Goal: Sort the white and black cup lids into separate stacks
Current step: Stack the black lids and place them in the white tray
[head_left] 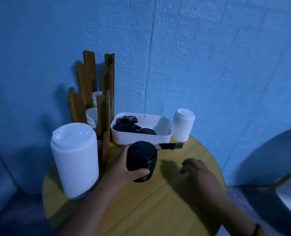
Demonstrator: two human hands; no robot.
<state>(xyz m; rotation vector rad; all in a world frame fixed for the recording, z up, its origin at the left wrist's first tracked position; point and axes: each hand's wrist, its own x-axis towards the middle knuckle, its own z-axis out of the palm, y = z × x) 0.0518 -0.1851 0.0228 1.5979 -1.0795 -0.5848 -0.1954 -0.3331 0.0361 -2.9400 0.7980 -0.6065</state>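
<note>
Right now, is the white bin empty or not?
Not empty: several loose black lids lie inside the white bin; no white ones visible there.

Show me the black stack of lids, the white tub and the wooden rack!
Black stack of plastic lids (142, 155): head view, upper side.
White rectangular plastic tub (124, 137): head view, front wall.
Brown wooden rack (86, 79): head view, tall slat.

Tub (124, 140) behind held lid stack (141, 157), rack (83, 82) left, table (149, 201) beneath

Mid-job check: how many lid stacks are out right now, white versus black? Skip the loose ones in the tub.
White stacks: 4 (front-left stack, back-right stack, upper rack stack, lower rack stack)
Black stacks: 1 (black stack, in the left hand)
Total: 5
</note>
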